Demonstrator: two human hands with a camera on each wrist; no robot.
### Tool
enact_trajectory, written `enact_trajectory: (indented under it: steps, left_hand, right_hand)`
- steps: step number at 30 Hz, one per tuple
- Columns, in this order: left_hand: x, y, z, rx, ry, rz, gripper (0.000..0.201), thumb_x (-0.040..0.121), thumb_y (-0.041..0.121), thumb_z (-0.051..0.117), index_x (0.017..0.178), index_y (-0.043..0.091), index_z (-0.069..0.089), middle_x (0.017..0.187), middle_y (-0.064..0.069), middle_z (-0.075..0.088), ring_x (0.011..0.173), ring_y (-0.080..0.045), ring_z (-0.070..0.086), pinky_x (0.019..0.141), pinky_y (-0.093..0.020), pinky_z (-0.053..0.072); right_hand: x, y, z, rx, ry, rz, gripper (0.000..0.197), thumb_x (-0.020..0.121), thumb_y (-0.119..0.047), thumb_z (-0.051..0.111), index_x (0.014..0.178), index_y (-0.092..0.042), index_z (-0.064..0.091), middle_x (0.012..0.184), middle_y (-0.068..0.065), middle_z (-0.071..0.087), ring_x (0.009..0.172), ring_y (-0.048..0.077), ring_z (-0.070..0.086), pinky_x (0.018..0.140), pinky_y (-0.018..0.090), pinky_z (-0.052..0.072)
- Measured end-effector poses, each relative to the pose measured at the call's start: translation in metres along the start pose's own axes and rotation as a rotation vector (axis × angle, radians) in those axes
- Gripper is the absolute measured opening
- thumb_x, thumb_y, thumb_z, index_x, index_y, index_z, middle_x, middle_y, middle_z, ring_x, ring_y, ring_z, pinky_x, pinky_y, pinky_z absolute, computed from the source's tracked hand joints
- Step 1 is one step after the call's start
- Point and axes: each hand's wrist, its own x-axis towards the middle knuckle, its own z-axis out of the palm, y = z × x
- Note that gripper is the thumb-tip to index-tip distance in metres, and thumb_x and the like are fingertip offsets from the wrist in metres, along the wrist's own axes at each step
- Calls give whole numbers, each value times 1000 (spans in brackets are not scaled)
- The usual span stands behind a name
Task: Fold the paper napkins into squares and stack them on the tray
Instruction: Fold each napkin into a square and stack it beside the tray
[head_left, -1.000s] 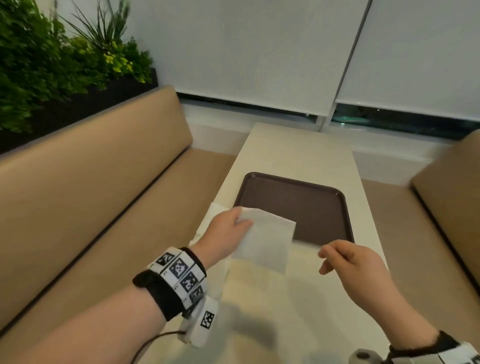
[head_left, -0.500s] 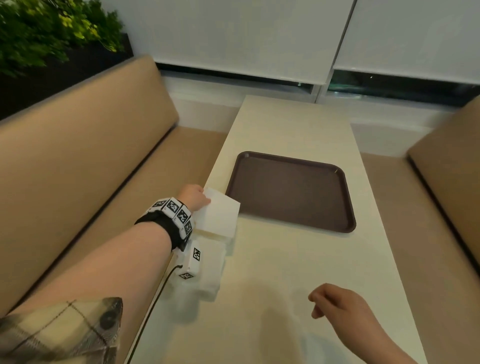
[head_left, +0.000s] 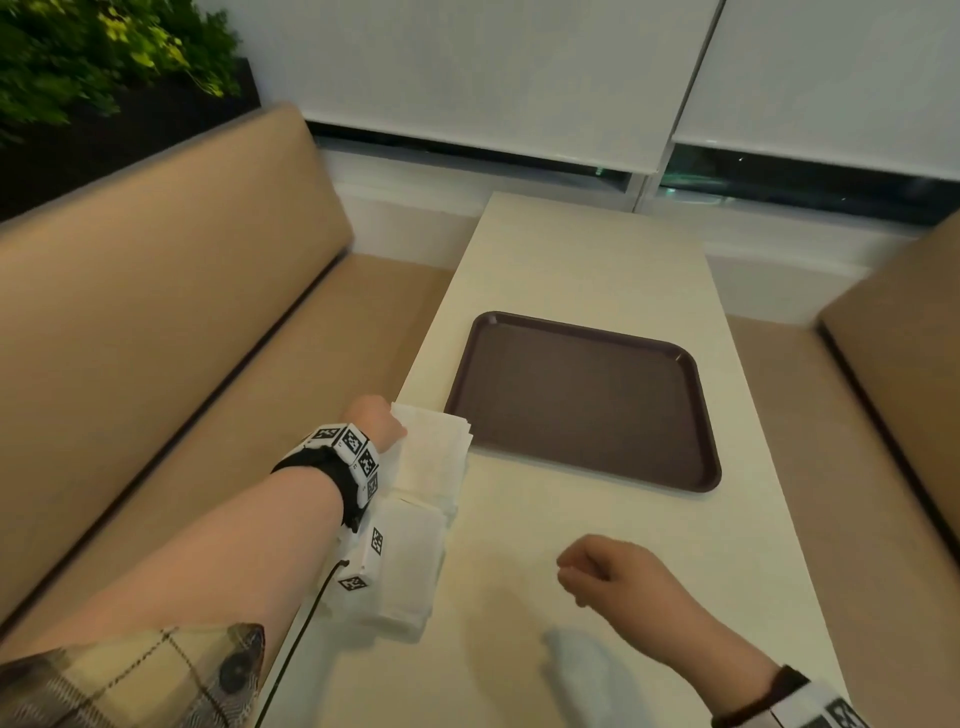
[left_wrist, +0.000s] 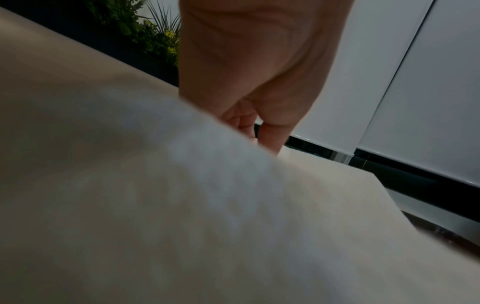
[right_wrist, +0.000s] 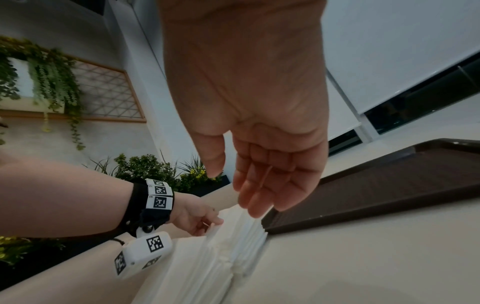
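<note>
Now that the left hand (head_left: 375, 422) has dropped to pinch the white paper napkin pile (head_left: 434, 457), folding hasn't begun; right hand (head_left: 605, 570) waits empty, loosely curled; dark brown plastic tray (head_left: 696, 457) bare.

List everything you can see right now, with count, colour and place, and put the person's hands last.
tray: one, dark brown, mid-table, nothing on it.
napkin piles: white paper; one pile at the tray's near left corner, another nearer the person along the table's left edge; sheet count cannot be told.
table: one, cream, between the benches.
benches: two, tan, either side of the table.
plants: green, behind the left bench.
blinds: white, lowered over the windows.
left hand: pinches the top napkin's far left edge.
right hand: loosely curled above the table, holding nothing.
</note>
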Motion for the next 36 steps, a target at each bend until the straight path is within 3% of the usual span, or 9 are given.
enact_trajectory:
  steps: [3,9,12,16,20,25,32,36]
  left_hand:
    - [2,1,1,-43,3,-4,41,90,25,61,124,2,55,126,-13,58,117,-30,54,97,-35,45]
    - [1,0,-1,-151,52,-9,44,80,21,72,117,7,51,117,-9,59,108,-28,57,86,-34,47]
    - [0,0,-2,-183,60,-4,51,76,21,76,118,11,48,118,-8,57,109,-29,56,89,-36,48]
    - [-3,1,-1,-177,67,12,58,74,23,77,121,14,45,124,-9,54,112,-30,55,94,-40,47]
    - [-2,-2,0,-178,46,7,55,78,22,74,124,12,45,123,-9,55,112,-29,56,92,-37,48]
    - [-2,-10,-3,-157,32,28,39,84,18,67,119,11,50,122,-7,58,109,-25,56,85,-30,45]
    - [-9,-11,-19,-251,64,63,56,85,26,67,133,11,45,132,-7,53,116,-24,54,87,-28,41]
    - [-18,-9,-36,-324,84,93,52,86,34,66,130,15,48,127,-4,53,103,-22,58,85,-30,46]
  right_hand:
    - [32,-16,0,-61,21,-42,5,89,-32,61,94,-31,60,88,-9,64,82,9,61,62,12,39]
    - [70,-43,25,-19,9,-28,28,91,-33,58,117,-22,58,108,-6,61,89,12,56,62,13,40]
    - [78,-49,41,-93,-52,-47,35,92,-34,57,125,-22,54,120,-4,56,100,12,51,80,20,41]
    - [89,-53,58,-96,-108,-54,49,92,-33,56,138,-25,42,143,-1,40,128,16,43,99,20,32]
    - [110,-59,70,-91,-156,-65,56,95,-35,51,147,-24,32,157,1,18,142,18,25,114,26,20]
    - [125,-67,78,-67,-141,-66,63,95,-33,50,151,-16,24,157,0,24,143,17,25,115,27,19]
    - [125,-65,73,-74,-72,-37,56,95,-32,52,145,-18,33,145,6,41,126,24,48,104,31,39]
    - [120,-67,68,-46,-32,-27,51,96,-36,49,142,-18,37,142,8,46,124,25,49,102,30,38]
